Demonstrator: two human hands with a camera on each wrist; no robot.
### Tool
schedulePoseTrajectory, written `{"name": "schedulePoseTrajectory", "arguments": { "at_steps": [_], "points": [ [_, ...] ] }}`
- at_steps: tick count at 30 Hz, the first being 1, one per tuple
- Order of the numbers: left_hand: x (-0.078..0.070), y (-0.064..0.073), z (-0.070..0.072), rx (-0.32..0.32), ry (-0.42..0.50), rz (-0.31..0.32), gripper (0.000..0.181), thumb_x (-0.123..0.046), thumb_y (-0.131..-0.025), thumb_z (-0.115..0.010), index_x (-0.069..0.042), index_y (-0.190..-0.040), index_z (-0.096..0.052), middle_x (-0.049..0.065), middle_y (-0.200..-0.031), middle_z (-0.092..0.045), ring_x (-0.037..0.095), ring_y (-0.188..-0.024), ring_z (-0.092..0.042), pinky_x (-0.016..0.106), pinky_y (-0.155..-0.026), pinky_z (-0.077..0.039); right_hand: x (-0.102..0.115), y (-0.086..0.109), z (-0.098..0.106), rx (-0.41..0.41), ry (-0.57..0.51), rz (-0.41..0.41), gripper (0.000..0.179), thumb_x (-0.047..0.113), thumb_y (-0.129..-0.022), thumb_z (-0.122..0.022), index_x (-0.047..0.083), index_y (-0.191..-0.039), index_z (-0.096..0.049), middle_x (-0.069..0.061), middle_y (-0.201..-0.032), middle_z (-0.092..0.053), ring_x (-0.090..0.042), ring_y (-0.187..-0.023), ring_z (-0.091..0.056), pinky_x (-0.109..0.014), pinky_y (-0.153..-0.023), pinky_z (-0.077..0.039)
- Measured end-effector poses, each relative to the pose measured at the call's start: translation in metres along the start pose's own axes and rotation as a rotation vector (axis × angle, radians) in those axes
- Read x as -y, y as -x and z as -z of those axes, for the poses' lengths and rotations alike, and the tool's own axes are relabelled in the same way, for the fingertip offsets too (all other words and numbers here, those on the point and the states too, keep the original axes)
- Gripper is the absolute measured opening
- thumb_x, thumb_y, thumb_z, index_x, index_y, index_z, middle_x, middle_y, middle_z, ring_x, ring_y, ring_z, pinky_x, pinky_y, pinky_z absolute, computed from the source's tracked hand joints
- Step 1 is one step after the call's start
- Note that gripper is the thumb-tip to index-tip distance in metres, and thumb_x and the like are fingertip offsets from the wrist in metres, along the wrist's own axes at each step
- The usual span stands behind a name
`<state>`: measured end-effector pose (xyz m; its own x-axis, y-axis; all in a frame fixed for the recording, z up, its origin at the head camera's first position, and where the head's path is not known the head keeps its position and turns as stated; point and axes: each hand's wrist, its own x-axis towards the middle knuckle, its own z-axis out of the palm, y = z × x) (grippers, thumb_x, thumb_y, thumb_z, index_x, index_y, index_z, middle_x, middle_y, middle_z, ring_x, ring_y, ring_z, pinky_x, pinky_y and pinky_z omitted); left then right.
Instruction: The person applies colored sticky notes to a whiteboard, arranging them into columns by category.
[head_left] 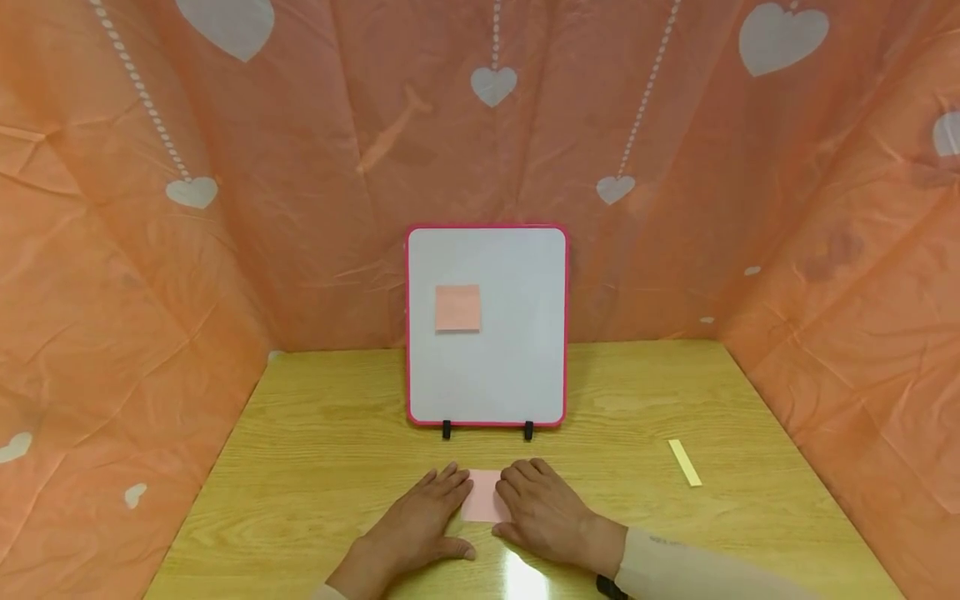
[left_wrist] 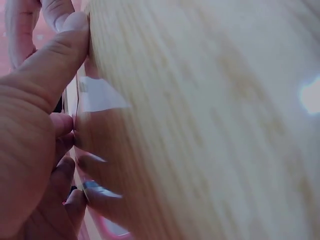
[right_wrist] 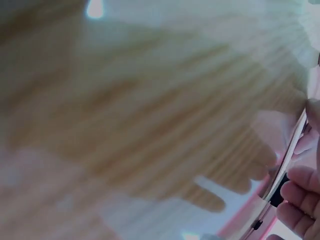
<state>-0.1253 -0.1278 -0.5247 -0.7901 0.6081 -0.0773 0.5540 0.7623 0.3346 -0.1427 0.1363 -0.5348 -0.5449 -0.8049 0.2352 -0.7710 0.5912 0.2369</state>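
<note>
A pink sticky note lies flat on the wooden table, between the two hands. My left hand rests at its left edge, fingers fairly straight, with the thumb spread out to the side. At the right edge of the note, my right hand lies with bent fingers over the paper, the thumb low near its bottom corner. In the left wrist view the left thumb is close to the tabletop. Several right fingers show at the edge of the right wrist view; the note itself is hard to make out there.
Behind the hands stands a whiteboard with a pink frame, on black feet. Another pink sticky note is stuck to its left half. A narrow yellow strip lies on the table to the right. Orange heart-patterned cloth encloses the table.
</note>
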Motion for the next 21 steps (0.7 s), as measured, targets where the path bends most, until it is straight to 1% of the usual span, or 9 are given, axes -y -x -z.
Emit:
{"name": "schedulePoseTrajectory", "arguments": {
  "at_steps": [7, 14, 18, 21],
  "points": [
    [0.0001, -0.0007, -0.0009, 0.001, -0.004, 0.003, 0.097, -0.069, -0.088, -0.069, -0.004, -0.157, -0.049, 0.010, -0.166, -0.045, 0.031, -0.158, -0.034, 0.051, -0.130, -0.029, -0.0007, -0.0007, -0.0010, 0.044, 0.045, 0.000, 0.054, 0.064, -0.104, -0.052, 0.014, -0.115, -0.069, 0.002, -0.114, -0.067, -0.017, -0.109, -0.060, -0.040, -0.097, -0.053],
    [0.0002, -0.0003, 0.0005, -0.018, -0.024, -0.014, 0.095, -0.070, -0.088, -0.069, -0.004, -0.154, -0.052, 0.010, -0.165, -0.047, 0.031, -0.158, -0.035, 0.051, -0.129, -0.031, -0.0026, -0.0040, -0.0002, 0.025, 0.111, 0.036, 0.047, 0.061, -0.104, -0.054, 0.017, -0.106, -0.069, 0.003, -0.109, -0.067, -0.017, -0.105, -0.060, -0.039, -0.096, -0.052],
    [-0.0004, 0.0005, 0.0015, -0.021, -0.004, -0.024, 0.092, -0.068, -0.088, -0.070, -0.005, -0.153, -0.054, 0.010, -0.165, -0.047, 0.031, -0.158, -0.035, 0.051, -0.129, -0.031, -0.0026, -0.0043, 0.0003, 0.015, 0.119, 0.044, 0.046, 0.061, -0.103, -0.056, 0.017, -0.105, -0.070, 0.004, -0.109, -0.068, -0.017, -0.105, -0.061, -0.039, -0.095, -0.052],
    [-0.0007, 0.0008, 0.0019, -0.022, 0.012, -0.027, 0.092, -0.068, -0.088, -0.070, -0.005, -0.153, -0.052, 0.010, -0.164, -0.048, 0.032, -0.157, -0.037, 0.052, -0.129, -0.031, -0.0020, -0.0041, 0.0004, 0.020, 0.105, 0.044, 0.047, 0.062, -0.103, -0.056, 0.017, -0.106, -0.071, 0.004, -0.111, -0.069, -0.017, -0.105, -0.061, -0.039, -0.095, -0.052]
  ]
}}
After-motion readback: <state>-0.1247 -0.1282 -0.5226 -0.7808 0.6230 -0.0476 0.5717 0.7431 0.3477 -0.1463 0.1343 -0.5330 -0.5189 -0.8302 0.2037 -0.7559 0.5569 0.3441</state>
